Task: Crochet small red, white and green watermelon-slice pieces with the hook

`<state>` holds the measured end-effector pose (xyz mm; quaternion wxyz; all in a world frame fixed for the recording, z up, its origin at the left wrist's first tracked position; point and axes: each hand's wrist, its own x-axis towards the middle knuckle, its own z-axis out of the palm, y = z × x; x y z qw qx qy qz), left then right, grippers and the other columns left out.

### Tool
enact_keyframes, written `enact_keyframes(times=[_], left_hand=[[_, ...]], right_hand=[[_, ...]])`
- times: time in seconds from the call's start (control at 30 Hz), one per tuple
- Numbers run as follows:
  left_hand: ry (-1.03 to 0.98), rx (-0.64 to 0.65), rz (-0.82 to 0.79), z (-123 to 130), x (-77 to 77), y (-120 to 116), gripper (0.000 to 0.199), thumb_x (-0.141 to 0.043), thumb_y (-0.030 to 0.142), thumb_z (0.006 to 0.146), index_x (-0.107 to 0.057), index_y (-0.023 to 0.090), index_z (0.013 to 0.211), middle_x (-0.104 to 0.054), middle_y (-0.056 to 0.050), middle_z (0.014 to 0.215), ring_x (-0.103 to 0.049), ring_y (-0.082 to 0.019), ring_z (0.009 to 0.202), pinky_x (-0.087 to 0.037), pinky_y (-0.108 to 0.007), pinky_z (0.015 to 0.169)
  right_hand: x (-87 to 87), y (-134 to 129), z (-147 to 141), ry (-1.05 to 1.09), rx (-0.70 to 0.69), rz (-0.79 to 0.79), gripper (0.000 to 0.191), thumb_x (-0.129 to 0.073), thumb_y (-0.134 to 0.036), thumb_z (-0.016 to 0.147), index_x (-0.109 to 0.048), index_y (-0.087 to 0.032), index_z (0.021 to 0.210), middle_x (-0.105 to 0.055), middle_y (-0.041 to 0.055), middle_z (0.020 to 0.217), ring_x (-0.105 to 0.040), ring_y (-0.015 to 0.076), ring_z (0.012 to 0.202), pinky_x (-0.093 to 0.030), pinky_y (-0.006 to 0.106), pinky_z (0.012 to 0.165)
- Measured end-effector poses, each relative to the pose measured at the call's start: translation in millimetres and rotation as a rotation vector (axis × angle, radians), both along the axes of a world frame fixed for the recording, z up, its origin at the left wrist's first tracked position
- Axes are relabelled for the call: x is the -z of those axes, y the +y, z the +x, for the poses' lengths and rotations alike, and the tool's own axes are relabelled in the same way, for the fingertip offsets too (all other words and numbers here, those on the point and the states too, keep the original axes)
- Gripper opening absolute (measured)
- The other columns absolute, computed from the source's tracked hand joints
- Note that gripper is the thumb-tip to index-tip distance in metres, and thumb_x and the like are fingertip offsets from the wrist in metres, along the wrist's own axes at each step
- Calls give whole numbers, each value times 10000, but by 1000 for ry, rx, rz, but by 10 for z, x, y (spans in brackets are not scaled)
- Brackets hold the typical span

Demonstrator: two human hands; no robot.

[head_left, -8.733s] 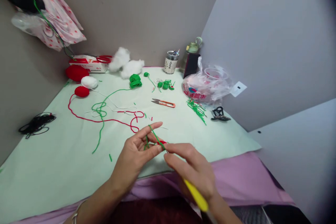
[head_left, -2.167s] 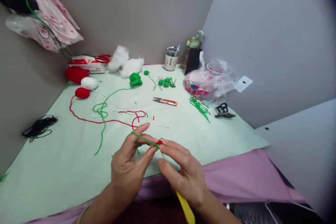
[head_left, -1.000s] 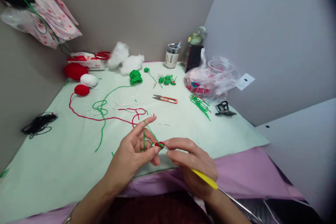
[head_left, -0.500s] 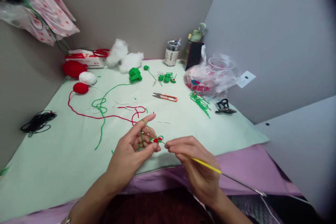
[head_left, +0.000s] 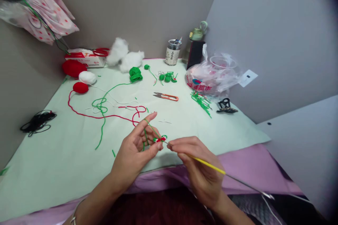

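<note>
Between thumb and fingers, my left hand [head_left: 134, 151] pinches a small crochet piece [head_left: 161, 139] in red, white and green. Green yarn [head_left: 151, 125] runs from that piece up over my raised left index finger. My right hand [head_left: 199, 163] grips a crochet hook [head_left: 208, 164] with a yellow handle and a long metal shaft, held like a pen. The hook's thin tip meets the crochet piece at its right side; whether it passes through a stitch is too small to tell.
Thread snips [head_left: 166, 96] lie beyond my hands. Green yarn [head_left: 136, 74], red yarn [head_left: 80, 87] and white yarn [head_left: 87, 77] sit at the back left. Green scraps [head_left: 201, 103], a black claw clip [head_left: 226, 106] and a plastic bag [head_left: 208, 77] are to the right.
Both hands have shifted slightly to the right, carrying the crochet piece and the hook with them. The crochet piece shows a little more red and white above my left thumb.
</note>
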<state>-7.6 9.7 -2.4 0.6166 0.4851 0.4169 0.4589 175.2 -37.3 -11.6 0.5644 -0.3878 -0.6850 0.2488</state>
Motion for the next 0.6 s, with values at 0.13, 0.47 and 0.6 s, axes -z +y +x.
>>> enact_keyframes(times=[0.13, 0.47, 0.6], left_hand=[[64, -22, 53, -1, 49, -23, 682, -794, 178, 833, -589, 248, 1479, -685, 17, 913, -664, -143, 847, -557, -277, 859], [14, 0, -22, -1, 50, -16, 644, -859, 241, 804, -665, 247, 1418, -708, 16, 867, -671, -127, 705, -586, -255, 717], [-69, 38, -93, 14, 57, -4, 567, -897, 252, 789, -735, 255, 1333, -690, 26, 824, -641, -101, 653, -555, -220, 653]], right_hand=[[4, 45, -14, 175, 11, -160, 212, -625, -154, 1034, -805, -256, 1081, -792, 26, 959, -744, 140, 927, -605, 244, 850], [75, 166, -31, 667, -154, -499, 153, -725, -356, 991, -829, -251, 951, -773, 8, 800, -702, 109, 679, -589, 210, 664], [86, 161, -78, 460, -51, -282, 146, -684, -300, 1021, -826, -286, 990, -781, 7, 897, -693, 125, 802, -560, 228, 722]])
